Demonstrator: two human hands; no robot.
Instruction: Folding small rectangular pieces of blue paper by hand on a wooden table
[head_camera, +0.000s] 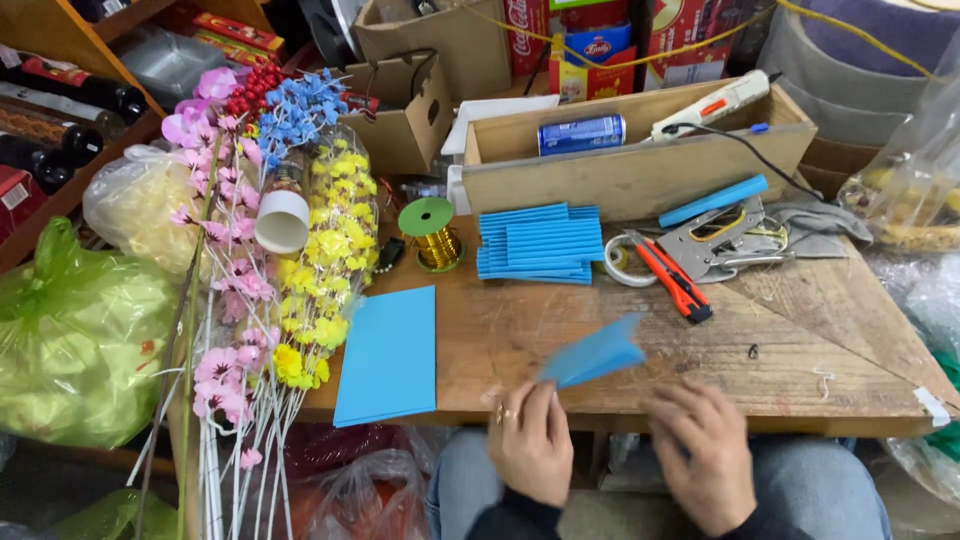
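I see a folded sheet of blue paper lifted just above the near edge of the worn wooden worktable, tilted, its far right corner highest. My left hand pinches its near left corner between closed fingertips; there is a ring on 1 finger. My right hand sits just right of it at the table's near edge, fingers curled loosely and blurred, holding nothing that I can make out, and apart from the paper.

To the left lies a flat stack of blue paper sheets, overhanging the near edge. Farther back, a pile of rolled blue paper tubes rests near the middle, with a spool of gold wire with a green top just left of it. Right of the tubes lie a roll of clear tape, a red and black utility knife and a metal staple gun. A wooden tray at the far side holds a white glue gun. Along the table's left edge lies a bunch of pink, yellow and blue artificial flowers.
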